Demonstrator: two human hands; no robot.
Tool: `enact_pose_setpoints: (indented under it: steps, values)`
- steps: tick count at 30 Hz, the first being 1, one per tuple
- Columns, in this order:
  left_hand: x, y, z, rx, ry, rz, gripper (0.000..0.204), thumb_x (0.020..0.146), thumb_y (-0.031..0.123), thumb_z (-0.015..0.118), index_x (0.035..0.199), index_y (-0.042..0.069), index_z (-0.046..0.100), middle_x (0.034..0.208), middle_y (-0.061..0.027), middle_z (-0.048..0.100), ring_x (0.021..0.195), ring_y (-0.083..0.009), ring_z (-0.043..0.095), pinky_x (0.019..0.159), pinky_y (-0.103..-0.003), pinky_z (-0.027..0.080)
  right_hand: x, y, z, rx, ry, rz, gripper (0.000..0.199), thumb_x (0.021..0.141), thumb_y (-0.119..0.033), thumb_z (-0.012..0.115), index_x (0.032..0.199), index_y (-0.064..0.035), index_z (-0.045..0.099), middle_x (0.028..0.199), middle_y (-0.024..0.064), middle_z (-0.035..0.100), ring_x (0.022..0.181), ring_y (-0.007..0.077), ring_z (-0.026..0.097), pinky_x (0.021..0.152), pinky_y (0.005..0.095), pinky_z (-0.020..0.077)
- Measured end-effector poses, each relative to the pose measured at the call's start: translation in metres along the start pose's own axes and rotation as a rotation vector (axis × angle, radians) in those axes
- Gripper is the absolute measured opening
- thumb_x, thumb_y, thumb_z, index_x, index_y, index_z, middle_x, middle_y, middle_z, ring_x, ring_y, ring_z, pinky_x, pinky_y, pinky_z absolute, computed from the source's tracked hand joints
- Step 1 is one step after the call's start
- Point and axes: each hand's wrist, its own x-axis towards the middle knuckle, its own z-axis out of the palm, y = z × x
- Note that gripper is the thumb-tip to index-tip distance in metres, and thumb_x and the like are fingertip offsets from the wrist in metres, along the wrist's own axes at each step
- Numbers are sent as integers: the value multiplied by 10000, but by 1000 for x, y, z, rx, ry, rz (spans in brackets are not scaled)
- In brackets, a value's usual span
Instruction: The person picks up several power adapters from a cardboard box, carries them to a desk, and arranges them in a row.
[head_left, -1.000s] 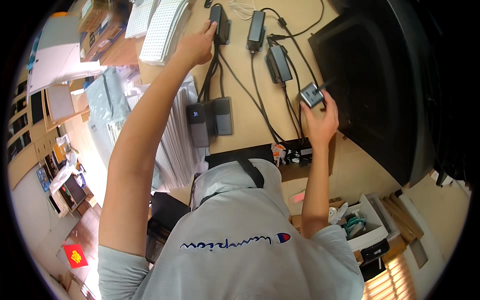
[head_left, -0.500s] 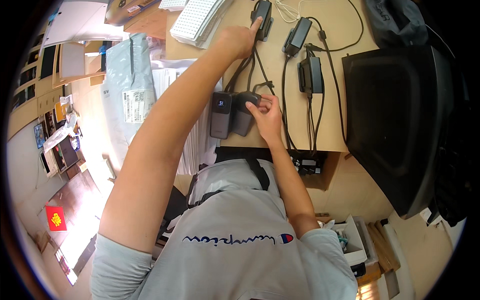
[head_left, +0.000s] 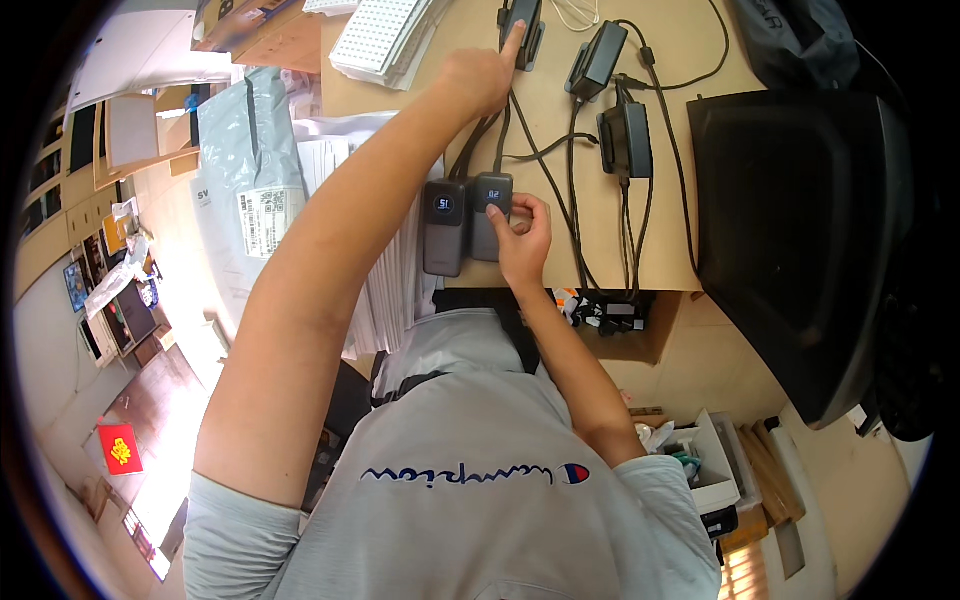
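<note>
Closest up, a gray shirt (head_left: 450, 530) is seen, worn by the person. Right at the near edge of the tabletop (head_left: 670, 25), two gray power banks are lined up close side by side, both with their little displays lit. The right bank (head_left: 488, 235) is being touched by the right hand (head_left: 527, 242): the thumb is laid on its face just below the display, and the fingers are kept curled narrow by its right edge. Whether it's really gripped or just pressed can't be told from here, tbh. The left bank (head_left: 444, 240) is left untouched, and a white stack (head_left: 380, 310) is seen just left of it, partly covered by the left arm. Below the tabletop, some black stuff is tucked into a cubby (head_left: 655, 335).

Further up, dark cables (head_left: 472, 150) are run from the tops of the banks toward the left hand (head_left: 480, 80). That hand is stretched out with the index finger set on the left brick (head_left: 522, 40), a black one partly cut off by the frame; the rest of its grip is hidden, so can't say if anything's held. To its right, the middle brick (head_left: 597, 62) and the right brick (head_left: 625, 140) are wired up too. Off to the right, a big black panel (head_left: 790, 250) is seen, with a dark bag (head_left: 795, 45) placed beyond it.
</note>
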Motion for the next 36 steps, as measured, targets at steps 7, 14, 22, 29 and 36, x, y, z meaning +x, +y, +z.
enact_pose_setpoints:
  steps: [7,14,22,29,36]
  values:
    - [0,-1,1,6,-1,20,942,839,87,567,1601,50,15,927,-206,729,810,-365,714,743,-454,564,15,-2,-3,-17,-106,-61,539,798,-121,801,1260,-12,545,1128,107,577,1003,220,590,771,315,507]
    - [-1,2,-2,6,-50,-15,942,846,90,564,1602,50,3,931,-191,733,809,-348,718,741,-449,564,24,-17,-20,-231,-302,-153,581,790,-147,792,1293,-8,534,1162,141,556,986,239,576,889,343,492]
    - [-2,0,-6,-26,-66,-1,949,844,95,570,1601,49,0,923,-197,730,800,-351,716,731,-446,565,99,5,-15,664,-184,644,409,959,-303,659,1258,-38,568,1171,115,613,1043,234,598,943,376,481]
    - [-3,-2,-9,-65,-76,5,973,823,120,594,1600,54,13,931,-216,723,808,-387,705,750,-460,563,129,-23,19,643,-61,351,278,1016,-262,590,1195,-53,557,1013,63,677,787,90,563,695,262,459]
    - [14,-42,-9,-166,145,157,772,847,96,546,1568,243,311,935,-196,714,862,-390,681,793,-482,545,132,-64,37,265,29,-132,269,1035,-238,554,1047,22,622,890,61,697,806,96,608,765,266,490]
